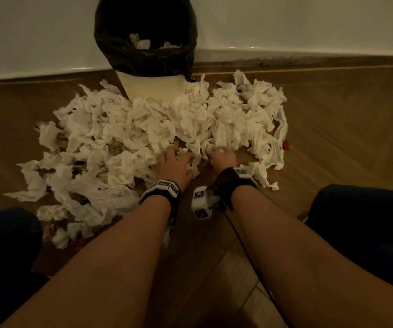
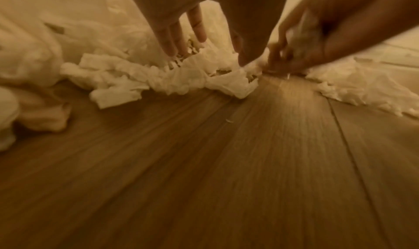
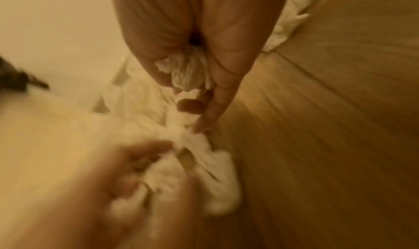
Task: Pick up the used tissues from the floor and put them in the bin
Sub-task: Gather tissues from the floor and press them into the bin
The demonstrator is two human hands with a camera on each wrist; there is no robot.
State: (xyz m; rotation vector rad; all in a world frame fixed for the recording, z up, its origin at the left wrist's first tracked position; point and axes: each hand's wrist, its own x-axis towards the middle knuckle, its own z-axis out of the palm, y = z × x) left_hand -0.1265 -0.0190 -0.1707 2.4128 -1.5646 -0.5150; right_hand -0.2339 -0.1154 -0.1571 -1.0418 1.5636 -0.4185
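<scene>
Hardly any of the job is done, by the look of it. A few tissues lie inside the bin [image 1: 147,43], down in its black liner, while the great heap of used tissues [image 1: 143,129] covers the floor [image 1: 344,119] just beyond both hands and runs right up against the bin's pale base.

The left hand [image 1: 175,165] rests on the near edge of the heap, fingers spread and reaching down into the paper; from its wrist view the fingertips touch a crumpled strip but do not curl round it. The right hand [image 1: 222,157], just beside it, is bunched round a wad of tissue [image 3: 188,73] in its palm.

The heap has no real pointing end; its long axis runs crosswise, from out past the left hand to out past the right. The bin stands upright straight ahead of the hands, its mouth open upward.

A small red scrap [image 1: 286,145] lies well out to the right.
</scene>
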